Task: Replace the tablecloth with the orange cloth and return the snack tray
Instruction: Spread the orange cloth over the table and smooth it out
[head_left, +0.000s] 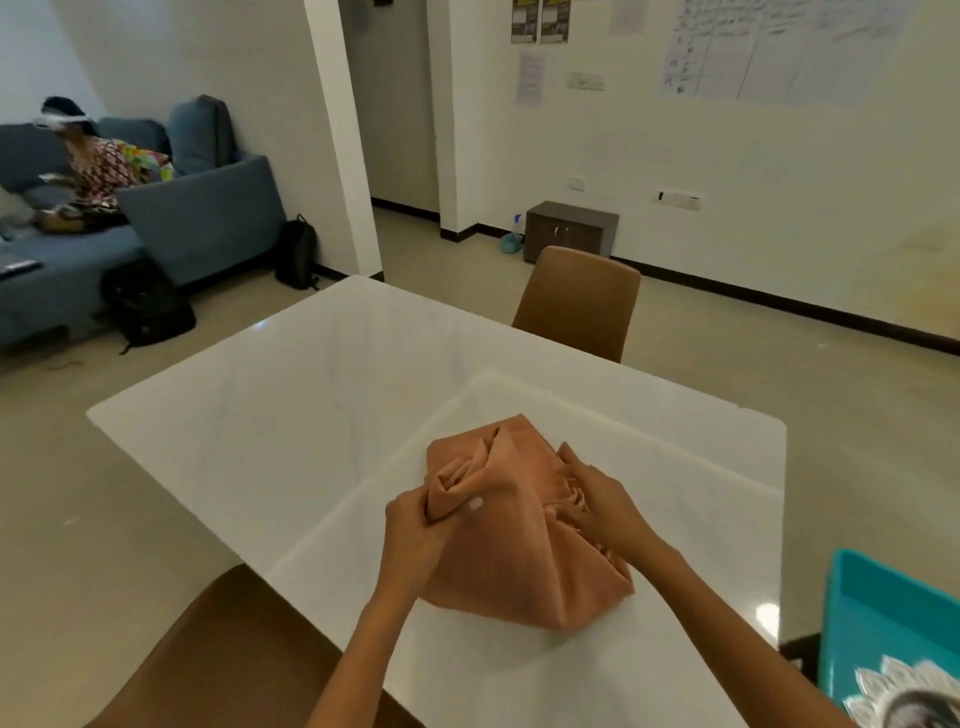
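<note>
An orange cloth (519, 561) lies bunched in a folded heap on the bare white table (291, 415), near its front edge. My left hand (426, 525) grips a gathered fold at the heap's left side, thumb on top. My right hand (597, 499) pinches folds on the heap's right side, fingers curled into the fabric. At the bottom right corner a silver, petal-edged tray (904, 696) shows partly, cut off by the frame, in front of a teal bin (893, 613).
A brown chair (579, 301) stands at the table's far side and another brown chair back (218, 660) is just below my left arm. A blue sofa (197, 208) with a seated person, black bags and a small cabinet (569, 231) are farther off.
</note>
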